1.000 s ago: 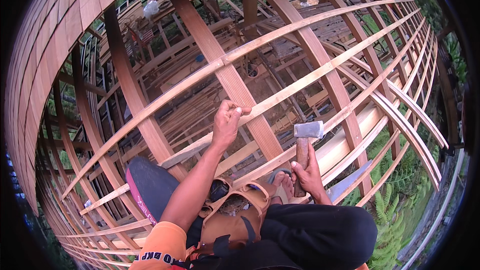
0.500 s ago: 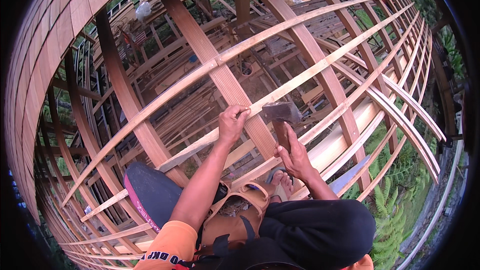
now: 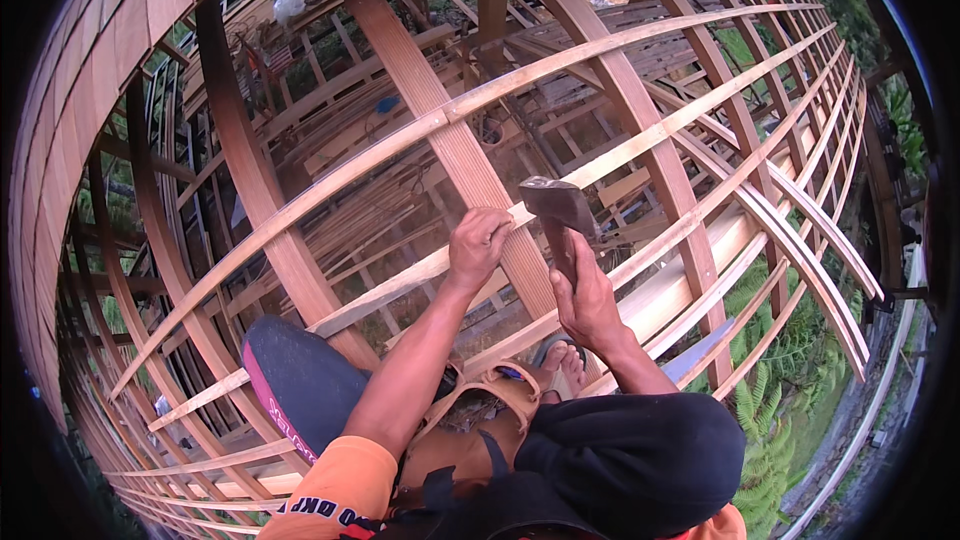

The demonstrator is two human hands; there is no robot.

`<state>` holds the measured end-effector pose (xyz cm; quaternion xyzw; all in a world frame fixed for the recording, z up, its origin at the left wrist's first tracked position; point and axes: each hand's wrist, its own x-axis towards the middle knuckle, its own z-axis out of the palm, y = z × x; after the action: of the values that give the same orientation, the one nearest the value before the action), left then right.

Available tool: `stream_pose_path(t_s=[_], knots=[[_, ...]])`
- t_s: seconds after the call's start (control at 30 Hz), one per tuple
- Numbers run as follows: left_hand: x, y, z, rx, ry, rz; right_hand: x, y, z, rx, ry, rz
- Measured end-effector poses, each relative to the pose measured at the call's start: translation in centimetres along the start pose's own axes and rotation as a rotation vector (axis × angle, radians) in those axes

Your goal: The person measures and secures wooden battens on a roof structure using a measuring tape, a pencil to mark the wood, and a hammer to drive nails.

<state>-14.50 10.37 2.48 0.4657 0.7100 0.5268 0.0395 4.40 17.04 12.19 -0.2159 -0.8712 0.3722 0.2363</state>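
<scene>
The fingers (image 3: 492, 228) of the left hand (image 3: 478, 248) are pinched together on the edge of a thin wooden strip (image 3: 400, 280), right where it crosses a wide slanted beam (image 3: 450, 130). Whatever small thing they pinch there is too small to see. The fingers of the right hand (image 3: 585, 295) are wrapped tight around the handle of a hammer (image 3: 558, 212). The dark metal head of the hammer sits just above the right fingers and just beside the left fingers, up in the air and close to the strip. The strip runs long and bent, going off far to both sides of the left fingers. More strips and beams cross all around the hands like a big wooden cage. Below the hands, close to the person's body, are a brown tool pouch (image 3: 470, 430), a foot in a sandal (image 3: 560, 360), and a knee in dark cloth (image 3: 300, 380). Green plants (image 3: 790, 410) show far down, to the right of the right fingers.
</scene>
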Motion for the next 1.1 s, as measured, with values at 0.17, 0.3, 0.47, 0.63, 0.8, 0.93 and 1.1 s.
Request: stream_pose_path(t_s=[0.17,0.3,0.47,0.63,0.8,0.93,1.1], knots=[[-0.4,-0.6,-0.1,0.011,-0.002,-0.018,-0.4,-0.5,-1.3,0.282,0.130,-0.103],[0.0,-0.1,0.4,-0.001,0.012,0.015,-1.9,1.7,2.2,-0.081,-0.090,0.098],[-0.2,-0.1,-0.1,0.047,-0.010,-0.019,0.2,0.2,1.2,-0.029,-0.117,0.038],[-0.5,-0.4,0.1,-0.005,0.018,-0.026,0.7,-2.5,-0.4,0.587,0.279,-0.063],[0.0,-0.3,0.3,0.023,0.001,0.009,-1.0,1.9,2.3,-0.040,-0.253,0.295],[-0.7,-0.7,-1.3,-0.030,-0.068,-0.040,-1.0,0.5,1.4,0.102,-0.164,0.332],[1.3,1.0,-8.7,0.594,-0.365,-0.155,-3.1,2.2,-0.8,0.174,0.016,0.396]])
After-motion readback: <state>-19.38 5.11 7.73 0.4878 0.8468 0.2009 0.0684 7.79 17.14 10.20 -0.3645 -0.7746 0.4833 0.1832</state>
